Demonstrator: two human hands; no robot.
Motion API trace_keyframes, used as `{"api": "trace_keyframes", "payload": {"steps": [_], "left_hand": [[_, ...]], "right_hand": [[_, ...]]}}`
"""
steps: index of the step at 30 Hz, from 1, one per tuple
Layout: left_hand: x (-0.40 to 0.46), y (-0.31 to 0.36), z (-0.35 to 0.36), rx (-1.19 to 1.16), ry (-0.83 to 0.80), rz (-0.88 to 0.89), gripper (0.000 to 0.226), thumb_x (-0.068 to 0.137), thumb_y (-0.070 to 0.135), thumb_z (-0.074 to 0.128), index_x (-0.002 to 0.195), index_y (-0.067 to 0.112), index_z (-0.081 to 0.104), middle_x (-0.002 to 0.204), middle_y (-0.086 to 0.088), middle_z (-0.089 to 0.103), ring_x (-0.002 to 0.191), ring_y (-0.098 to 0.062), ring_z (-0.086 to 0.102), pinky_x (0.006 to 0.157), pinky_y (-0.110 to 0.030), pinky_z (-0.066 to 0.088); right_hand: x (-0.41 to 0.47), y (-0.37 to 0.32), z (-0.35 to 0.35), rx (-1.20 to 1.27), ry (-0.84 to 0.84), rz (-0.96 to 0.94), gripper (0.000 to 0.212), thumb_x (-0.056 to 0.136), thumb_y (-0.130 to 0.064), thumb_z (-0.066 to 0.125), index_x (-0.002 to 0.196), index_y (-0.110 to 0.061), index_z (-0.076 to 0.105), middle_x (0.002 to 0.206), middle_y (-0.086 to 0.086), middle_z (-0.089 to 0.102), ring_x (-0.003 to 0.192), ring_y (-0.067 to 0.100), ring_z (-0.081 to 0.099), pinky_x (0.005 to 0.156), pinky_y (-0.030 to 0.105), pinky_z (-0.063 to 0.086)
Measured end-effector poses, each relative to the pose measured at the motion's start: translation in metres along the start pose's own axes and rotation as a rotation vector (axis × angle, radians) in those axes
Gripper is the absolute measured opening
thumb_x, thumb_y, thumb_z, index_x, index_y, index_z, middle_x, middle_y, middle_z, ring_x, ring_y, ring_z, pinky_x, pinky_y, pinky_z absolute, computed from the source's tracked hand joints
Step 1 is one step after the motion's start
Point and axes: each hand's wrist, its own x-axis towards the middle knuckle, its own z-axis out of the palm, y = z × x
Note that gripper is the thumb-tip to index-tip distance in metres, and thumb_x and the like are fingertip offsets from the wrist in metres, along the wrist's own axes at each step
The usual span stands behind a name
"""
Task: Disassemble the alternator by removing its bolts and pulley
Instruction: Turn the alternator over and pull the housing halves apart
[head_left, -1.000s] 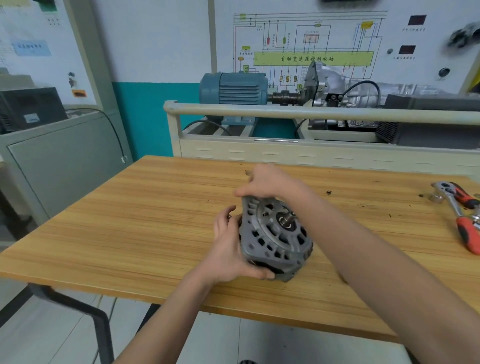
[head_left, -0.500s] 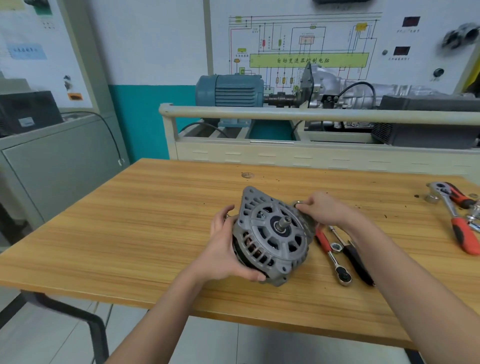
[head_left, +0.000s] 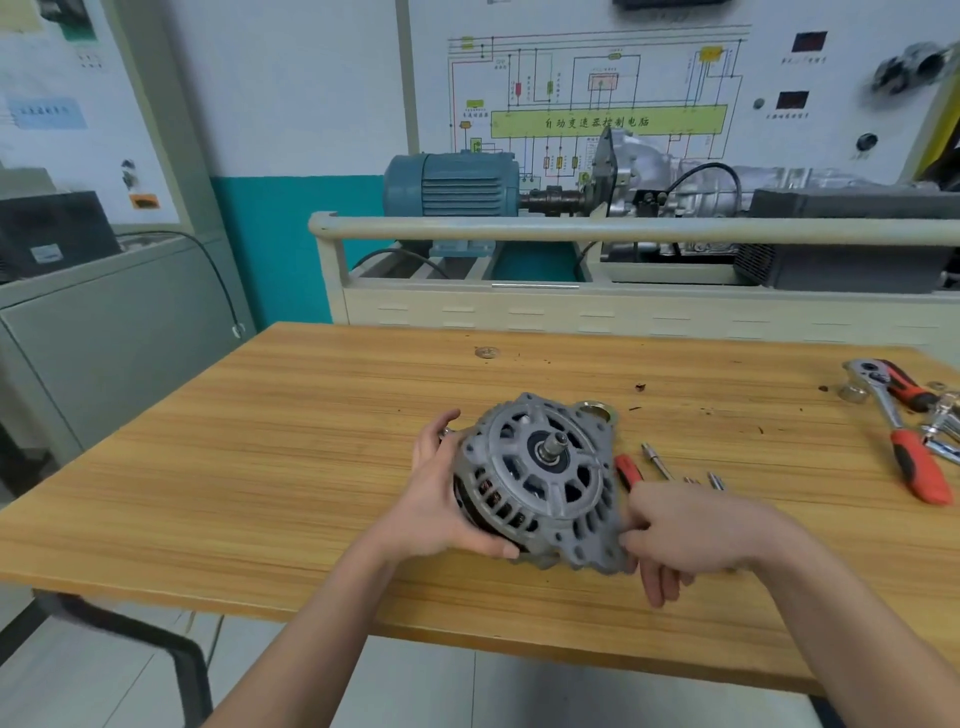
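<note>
At twelve o'clock, the wiring diagram board (head_left: 597, 98) carries a yellow-green bar (head_left: 608, 122) printed with the Chinese characters 自动变速器控制电脑. Smaller captions on the same board, and the blue label (head_left: 45, 112) on the poster at ten o'clock, are too blurred to read.

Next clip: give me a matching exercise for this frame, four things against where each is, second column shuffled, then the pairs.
Things:
1. grey cast-metal alternator
2. red-handled ratchet wrench
3. left hand
4. small round metal washer

Places:
A. far right of the wooden table
B. alone on the table toward its far edge
C. tilted up on the table between both hands
D. gripping the alternator's left side

Pairs: 1-C, 2-A, 3-D, 4-B
</note>
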Motion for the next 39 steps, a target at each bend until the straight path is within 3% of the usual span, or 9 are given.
{"api": "trace_keyframes", "payload": {"steps": [7, 10, 12, 14, 16, 18, 25, 32, 39], "left_hand": [[0.009, 0.005, -0.002, 0.012, -0.03, -0.048, 0.129, 0.029, 0.059, 0.082, 0.141, 0.037, 0.021, 0.143, 0.022, 0.003, 0.14, -0.006, 0.001, 0.119, -0.049, 0.006], [0.009, 0.005, -0.003, 0.012, -0.05, -0.039, 0.128, 0.031, 0.058, 0.083, 0.139, 0.041, 0.018, 0.144, 0.022, 0.002, 0.141, -0.006, 0.0, 0.12, -0.048, 0.006], [0.007, 0.004, -0.003, 0.023, -0.057, -0.02, 0.123, 0.032, 0.057, 0.083, 0.134, 0.05, 0.014, 0.143, 0.025, 0.002, 0.141, -0.007, 0.0, 0.119, -0.047, 0.006], [0.006, 0.004, -0.003, 0.039, -0.056, -0.002, 0.12, 0.032, 0.058, 0.082, 0.129, 0.055, 0.011, 0.142, 0.025, 0.002, 0.141, -0.007, 0.0, 0.119, -0.043, 0.006], [0.005, 0.003, -0.003, 0.051, -0.052, 0.008, 0.123, 0.033, 0.057, 0.082, 0.135, 0.047, 0.013, 0.143, 0.022, 0.002, 0.141, -0.007, 0.0, 0.12, -0.041, 0.008], [0.004, 0.001, -0.004, 0.06, -0.062, 0.005, 0.129, 0.034, 0.057, 0.082, 0.142, 0.037, 0.015, 0.145, 0.02, -0.001, 0.14, -0.007, -0.001, 0.119, -0.038, 0.013], [-0.003, -0.006, 0.001, 0.072, -0.008, 0.042, 0.134, 0.035, 0.051, 0.084, 0.144, 0.041, 0.007, 0.139, 0.035, -0.006, 0.142, -0.008, -0.002, 0.121, -0.042, 0.014], [-0.007, -0.007, 0.008, 0.027, 0.064, 0.083, 0.119, 0.039, 0.051, 0.081, 0.139, 0.044, 0.017, 0.147, 0.011, 0.002, 0.142, -0.008, -0.001, 0.12, -0.039, 0.015], [0.006, 0.0, 0.009, 0.032, 0.067, 0.027, 0.12, 0.035, 0.061, 0.076, 0.14, 0.035, 0.024, 0.144, 0.011, 0.006, 0.138, -0.004, 0.002, 0.113, -0.027, 0.011]], "right_hand": [[-0.003, -0.008, 0.007, 0.232, -0.029, -0.344, 0.02, 0.097, -0.018, 0.053, 0.089, -0.012, 0.071, 0.077, -0.001, 0.074, 0.071, 0.008, 0.067, 0.067, 0.022, 0.052], [-0.004, -0.002, -0.01, 0.344, 0.298, -0.469, 0.006, 0.088, -0.021, 0.067, 0.083, -0.021, 0.069, 0.075, -0.007, 0.071, 0.066, 0.0, 0.062, 0.063, 0.017, 0.047], [-0.001, -0.004, -0.017, 0.31, 0.563, -0.555, 0.029, 0.074, -0.041, 0.075, 0.098, -0.029, 0.066, 0.099, -0.019, 0.066, 0.09, -0.004, 0.059, 0.082, 0.024, 0.048], [0.008, -0.012, -0.012, 0.033, 0.538, -0.61, 0.076, 0.06, -0.066, 0.072, 0.127, -0.04, 0.049, 0.143, -0.03, 0.034, 0.137, -0.001, 0.028, 0.115, 0.041, 0.025], [0.024, -0.023, 0.003, -0.396, 0.445, -0.674, 0.105, 0.056, -0.078, 0.066, 0.145, -0.045, 0.023, 0.157, -0.026, -0.009, 0.145, 0.006, -0.018, 0.114, 0.047, -0.018], [0.039, -0.028, 0.02, -0.706, 0.506, -0.743, 0.107, 0.059, -0.077, 0.066, 0.148, -0.038, 0.022, 0.16, -0.013, -0.014, 0.143, 0.013, -0.029, 0.107, 0.052, -0.031], [0.055, -0.026, 0.036, -0.666, 0.727, -1.02, 0.069, 0.057, -0.049, 0.071, 0.118, -0.018, 0.065, 0.148, -0.002, 0.045, 0.147, 0.014, 0.021, 0.106, 0.074, -0.009], [0.061, -0.036, 0.048, -0.448, 0.762, -1.074, 0.062, 0.048, -0.022, 0.073, 0.106, -0.002, 0.068, 0.128, 0.01, 0.061, 0.143, 0.028, 0.03, 0.119, 0.052, 0.016], [0.054, -0.042, 0.034, -0.149, 0.735, -0.977, 0.036, 0.048, 0.001, 0.073, 0.084, -0.004, 0.069, 0.124, 0.012, 0.063, 0.141, 0.031, 0.033, 0.114, 0.051, 0.031]]}}
